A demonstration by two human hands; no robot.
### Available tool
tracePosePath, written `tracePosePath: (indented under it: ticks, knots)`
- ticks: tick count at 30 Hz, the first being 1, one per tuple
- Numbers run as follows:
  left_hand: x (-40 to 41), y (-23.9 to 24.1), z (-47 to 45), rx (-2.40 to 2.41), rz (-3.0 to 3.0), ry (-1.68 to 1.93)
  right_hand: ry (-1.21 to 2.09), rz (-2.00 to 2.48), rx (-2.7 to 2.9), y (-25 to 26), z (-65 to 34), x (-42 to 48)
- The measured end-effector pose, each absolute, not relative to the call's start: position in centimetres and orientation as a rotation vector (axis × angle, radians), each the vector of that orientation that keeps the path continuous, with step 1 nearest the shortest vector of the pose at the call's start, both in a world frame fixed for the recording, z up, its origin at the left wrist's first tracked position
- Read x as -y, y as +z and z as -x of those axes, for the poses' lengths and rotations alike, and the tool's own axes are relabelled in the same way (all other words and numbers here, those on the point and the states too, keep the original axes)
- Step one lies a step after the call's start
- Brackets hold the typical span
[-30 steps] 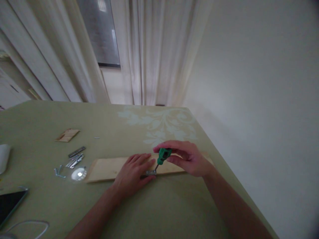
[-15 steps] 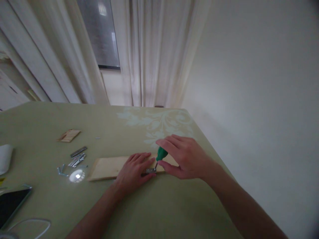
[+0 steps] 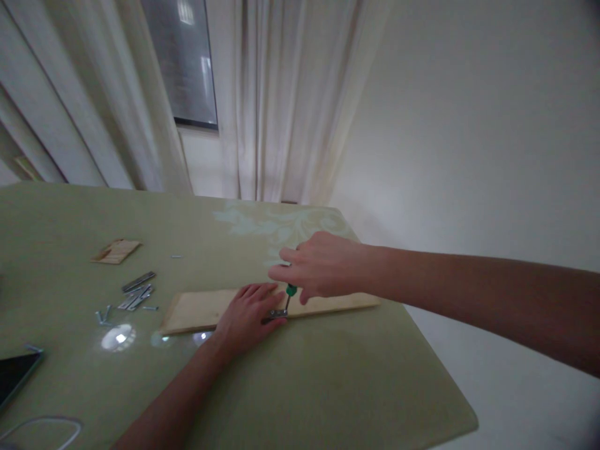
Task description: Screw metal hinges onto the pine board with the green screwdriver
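My left hand (image 3: 250,312) lies over a pale wooden board (image 3: 199,309), its fingers spread out on the top face and its thumb at the front edge. Between the thumb and forefinger a small metal hinge (image 3: 280,314) shows at that edge, partly hidden. My right hand (image 3: 319,269) is closed around a screwdriver (image 3: 291,290) with a green handle. The screwdriver stands nearly upright, its tip down at the hinge's right end. Most of the handle is hidden by the fingers.
To the left lie several metal hinges (image 3: 137,297), loose screws (image 3: 103,315) and a wooden piece (image 3: 117,251). A single screw (image 3: 177,257) lies farther back. A dark-screened phone (image 3: 17,374) and white cable (image 3: 44,420) are at the near left. The table's right edge (image 3: 438,356) faces a wall.
My right hand has turned over the screwdriver, its wrist and forearm now raised and level from the right. The screwdriver stands more upright. My left hand keeps its place on the board; the view shifted slightly.
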State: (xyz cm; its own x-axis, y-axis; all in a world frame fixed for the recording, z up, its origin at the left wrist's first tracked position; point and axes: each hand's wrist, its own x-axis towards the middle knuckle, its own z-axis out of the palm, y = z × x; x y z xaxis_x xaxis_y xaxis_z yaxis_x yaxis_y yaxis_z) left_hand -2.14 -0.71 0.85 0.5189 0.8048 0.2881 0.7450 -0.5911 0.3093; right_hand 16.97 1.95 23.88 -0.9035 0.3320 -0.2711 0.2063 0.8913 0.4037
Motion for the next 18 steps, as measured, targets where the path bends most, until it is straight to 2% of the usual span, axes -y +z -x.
tracePosePath:
  ticks: [3,8,14,16,18]
  knots:
    - [0.7,0.8,2.2,-1.348,-2.596,0.601,0.49,-0.296,-2.58,24.2,-16.9,-1.9]
    - [0.7,0.6,2.2,-1.35,-2.572,0.607,0.386,-0.785,-2.408,24.2,-16.1,-1.2]
    - [0.7,0.5,2.2,-1.314,-2.561,0.689,0.435,-0.382,-2.542,24.4,-15.1,-1.4]
    - [0.6,0.6,2.2,-1.311,-2.559,0.683,0.398,-0.42,-2.565,24.3,-14.6,-1.2]
    - [0.6,0.7,2.2,-1.32,-2.564,0.649,0.353,-0.646,-2.521,24.2,-14.1,-0.9]
